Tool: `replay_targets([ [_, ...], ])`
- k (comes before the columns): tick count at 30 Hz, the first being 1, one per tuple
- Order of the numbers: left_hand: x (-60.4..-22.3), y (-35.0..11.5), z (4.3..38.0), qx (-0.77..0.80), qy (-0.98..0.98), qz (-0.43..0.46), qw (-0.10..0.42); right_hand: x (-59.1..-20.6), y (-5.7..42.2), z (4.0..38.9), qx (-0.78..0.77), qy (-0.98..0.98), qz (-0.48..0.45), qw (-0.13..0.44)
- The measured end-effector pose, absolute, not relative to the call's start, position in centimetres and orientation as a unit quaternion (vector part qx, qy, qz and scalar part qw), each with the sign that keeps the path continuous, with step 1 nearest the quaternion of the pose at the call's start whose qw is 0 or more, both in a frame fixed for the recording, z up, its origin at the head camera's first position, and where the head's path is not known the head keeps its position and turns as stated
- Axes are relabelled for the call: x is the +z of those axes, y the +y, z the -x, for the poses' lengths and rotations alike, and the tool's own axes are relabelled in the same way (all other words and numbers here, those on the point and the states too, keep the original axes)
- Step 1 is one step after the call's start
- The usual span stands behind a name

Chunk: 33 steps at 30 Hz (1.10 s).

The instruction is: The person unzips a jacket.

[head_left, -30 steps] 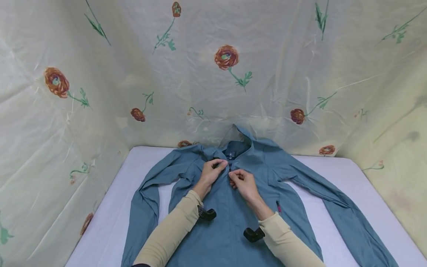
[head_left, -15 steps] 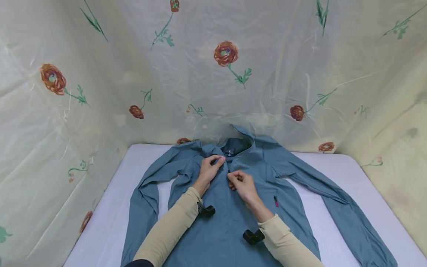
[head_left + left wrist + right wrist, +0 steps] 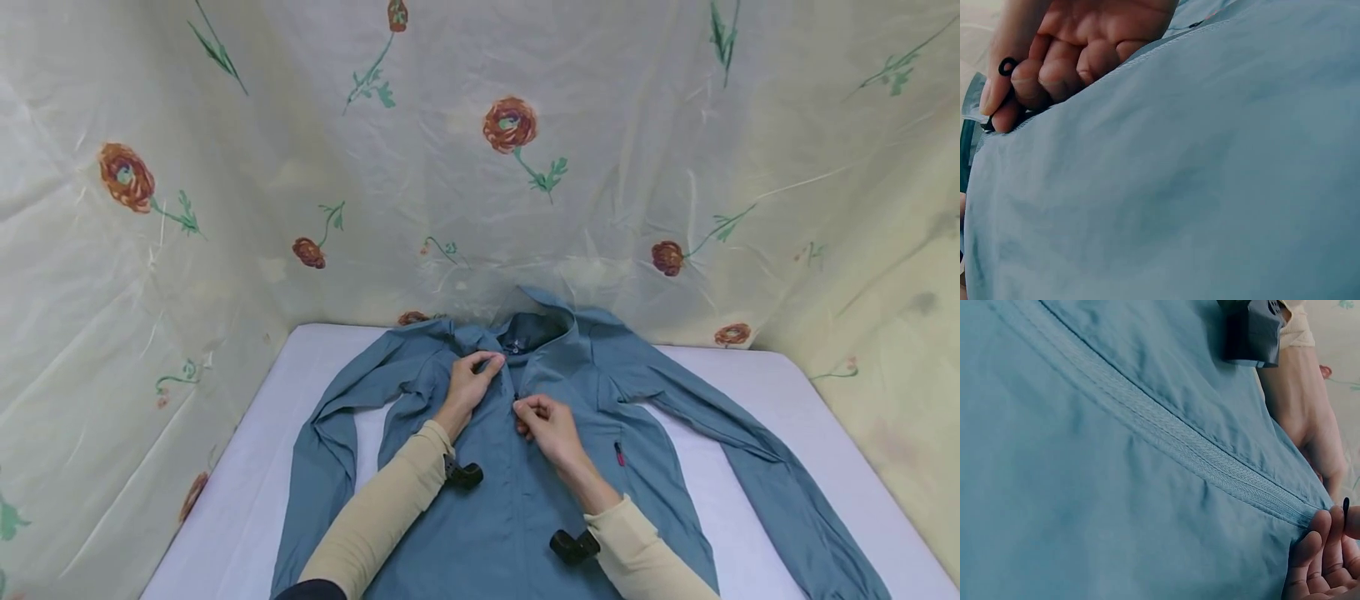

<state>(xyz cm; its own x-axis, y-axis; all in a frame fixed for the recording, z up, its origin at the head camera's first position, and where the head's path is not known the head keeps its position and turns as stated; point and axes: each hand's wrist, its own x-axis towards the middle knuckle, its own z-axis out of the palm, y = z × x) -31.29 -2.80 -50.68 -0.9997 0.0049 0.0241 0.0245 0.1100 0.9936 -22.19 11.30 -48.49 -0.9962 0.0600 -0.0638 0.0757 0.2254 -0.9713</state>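
Observation:
A blue-grey zip jacket (image 3: 465, 533) lies spread front up, its collar (image 3: 558, 329) at the back. My right hand (image 3: 551, 429) pinches the black cord loop of the zipper pull (image 3: 1007, 66) between thumb and forefinger, just below the neck opening. Beside the collar, my left hand (image 3: 471, 387) pinches the jacket's front edge with thumb and fingertips. Below the pull the zipper (image 3: 1210, 459) runs joined down the front. Above it the two edges part in a short V. The slider itself is mostly hidden by fingers.
The jacket lies on a white-covered table (image 3: 720, 358). Its sleeves (image 3: 780, 458) are spread to both sides. Behind and beside the table hangs a flower-printed sheet (image 3: 600, 167). A small wrist camera (image 3: 573, 547) hangs under each forearm.
The right hand has drawn the zipper pull a little down the front, towards me, and the neck opening is slightly longer. The left hand has kept its hold near the collar.

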Motion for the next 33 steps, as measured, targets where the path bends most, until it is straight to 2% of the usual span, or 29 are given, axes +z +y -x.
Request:
replay_targets([
  [33,-51.0,-3.0,31.3,-0.670,-0.741,0.011,0.030,-49.1,11.1,19.1,-0.618,0.784,-0.058,0.026],
])
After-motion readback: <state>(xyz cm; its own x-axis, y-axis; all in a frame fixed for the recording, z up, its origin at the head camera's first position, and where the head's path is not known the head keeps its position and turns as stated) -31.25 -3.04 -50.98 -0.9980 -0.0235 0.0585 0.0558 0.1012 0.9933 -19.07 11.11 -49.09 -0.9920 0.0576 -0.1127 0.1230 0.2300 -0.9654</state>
